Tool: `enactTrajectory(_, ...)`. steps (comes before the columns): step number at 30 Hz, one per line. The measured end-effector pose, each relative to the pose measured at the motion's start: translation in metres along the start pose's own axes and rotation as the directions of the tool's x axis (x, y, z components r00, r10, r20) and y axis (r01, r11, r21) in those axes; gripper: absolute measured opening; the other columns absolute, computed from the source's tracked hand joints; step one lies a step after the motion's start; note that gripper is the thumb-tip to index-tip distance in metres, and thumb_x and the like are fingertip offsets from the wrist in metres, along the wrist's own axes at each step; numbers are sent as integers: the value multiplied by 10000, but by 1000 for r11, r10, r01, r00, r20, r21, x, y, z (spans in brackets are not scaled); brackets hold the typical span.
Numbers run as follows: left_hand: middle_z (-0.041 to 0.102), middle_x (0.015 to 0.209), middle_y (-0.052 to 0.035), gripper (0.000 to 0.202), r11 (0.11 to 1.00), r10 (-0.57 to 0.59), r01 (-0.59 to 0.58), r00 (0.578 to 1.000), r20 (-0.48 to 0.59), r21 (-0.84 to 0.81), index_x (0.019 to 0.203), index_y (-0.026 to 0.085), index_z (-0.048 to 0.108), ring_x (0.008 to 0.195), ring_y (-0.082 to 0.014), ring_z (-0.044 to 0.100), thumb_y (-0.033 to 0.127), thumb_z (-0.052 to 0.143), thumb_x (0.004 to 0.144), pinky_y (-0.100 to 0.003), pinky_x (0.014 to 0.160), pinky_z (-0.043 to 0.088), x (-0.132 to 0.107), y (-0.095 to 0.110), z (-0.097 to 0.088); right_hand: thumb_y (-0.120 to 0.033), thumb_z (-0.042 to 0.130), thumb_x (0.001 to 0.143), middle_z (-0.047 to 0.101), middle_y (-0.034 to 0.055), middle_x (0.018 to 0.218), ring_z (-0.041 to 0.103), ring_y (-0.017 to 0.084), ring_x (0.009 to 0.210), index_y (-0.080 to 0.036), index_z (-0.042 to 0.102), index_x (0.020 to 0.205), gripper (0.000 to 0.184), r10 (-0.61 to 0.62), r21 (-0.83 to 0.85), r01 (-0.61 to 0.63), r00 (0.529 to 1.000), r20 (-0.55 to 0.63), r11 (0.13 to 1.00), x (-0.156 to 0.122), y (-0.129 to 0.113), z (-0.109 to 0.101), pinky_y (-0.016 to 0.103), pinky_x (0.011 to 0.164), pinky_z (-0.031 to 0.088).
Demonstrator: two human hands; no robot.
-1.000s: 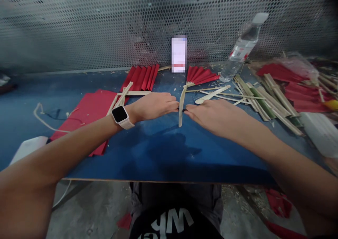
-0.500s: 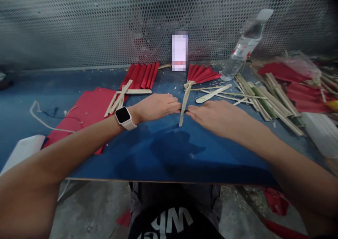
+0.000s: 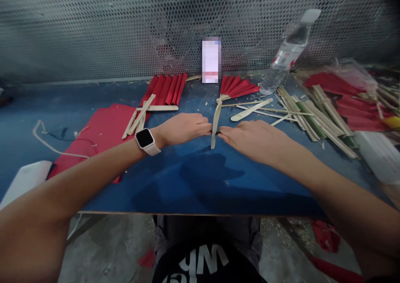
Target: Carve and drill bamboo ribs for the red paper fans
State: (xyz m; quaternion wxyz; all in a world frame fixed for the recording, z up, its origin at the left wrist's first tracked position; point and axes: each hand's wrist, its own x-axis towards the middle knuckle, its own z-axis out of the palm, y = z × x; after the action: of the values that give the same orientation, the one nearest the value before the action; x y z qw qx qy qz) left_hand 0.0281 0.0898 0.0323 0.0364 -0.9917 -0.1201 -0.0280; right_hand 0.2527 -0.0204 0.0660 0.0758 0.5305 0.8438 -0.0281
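Note:
A pale, slightly curved bamboo strip (image 3: pixel 216 122) stands tilted between my two hands, its lower end over the blue table. My left hand (image 3: pixel 187 128), with a watch at the wrist, is closed just left of the strip. On the other side, my right hand (image 3: pixel 246 133) is closed with its fingertips close to the strip. Small dark bits show at both sets of fingertips, beside the strip. Fingers hide most of that dark thing, so its kind is unclear. Behind the strip's upper end lies a folded red paper fan (image 3: pixel 237 87) with pale ribs.
Pleated red paper (image 3: pixel 165 89), flat red sheets (image 3: pixel 96 128) and thin bamboo sticks (image 3: pixel 142 114) lie left. Rightward are a flat bamboo slat (image 3: pixel 251 110), piled bamboo strips (image 3: pixel 312 116) and a tilted water bottle (image 3: pixel 286 53). A phone (image 3: pixel 211 62) leans against the perforated metal panel (image 3: pixel 125 33).
The view has shifted very slightly. Both hands and the bamboo strip keep nearly the same pose, with the strip a touch further left in the picture.

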Motion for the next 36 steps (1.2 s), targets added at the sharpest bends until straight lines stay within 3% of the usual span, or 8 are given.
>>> enactTrajectory(3,742,1102,-117,522,992,64,-71,996,60,109,1166,112,677,993,-222,612,394,238,1177,-342,894,490,-3,0,1,-370,323,1139,674,80,824,567,142,692,-172,671,1169,402,-2,7,2,1000,-10,1000,2,0,3,314,624,137)
enactTrajectory(8,737,1072,-110,548,987,82,-84,996,17,138,1164,135,670,962,-234,611,404,193,1171,-346,836,485,-4,0,4,-385,320,1138,697,72,867,554,149,694,-211,676,1176,398,1,-1,-1,1000,8,1000,4,1,6,294,626,131)
enactTrajectory(17,743,1080,-94,486,993,66,-65,998,-12,99,1132,154,663,958,-214,610,405,249,1174,-336,845,479,-5,3,12,-368,319,1133,693,74,850,523,151,664,-221,679,1187,392,19,-11,-18,999,37,1000,2,0,8,304,628,134)
enactTrajectory(22,747,1015,-79,498,991,97,-89,992,-85,98,1070,162,682,921,-204,645,405,262,1177,-327,809,505,-5,0,22,-358,327,1132,679,79,829,546,148,682,-206,686,1176,393,-13,-21,13,1000,-10,1000,1,2,14,306,634,126)
enactTrajectory(28,741,947,-77,468,995,97,-95,981,-167,17,1012,171,703,871,-193,668,396,326,1170,-314,762,516,-7,-5,29,-362,326,1135,687,79,839,559,148,674,-201,678,1195,392,-6,-24,6,1000,15,1000,5,1,14,303,634,142)
enactTrajectory(36,757,975,-66,412,999,44,-44,993,-108,1,1058,175,711,894,-185,681,385,373,1164,-302,777,534,-11,-3,29,-351,312,1139,658,72,798,547,139,655,-185,658,1152,383,-49,-58,48,998,-25,997,8,-1,20,296,628,127)
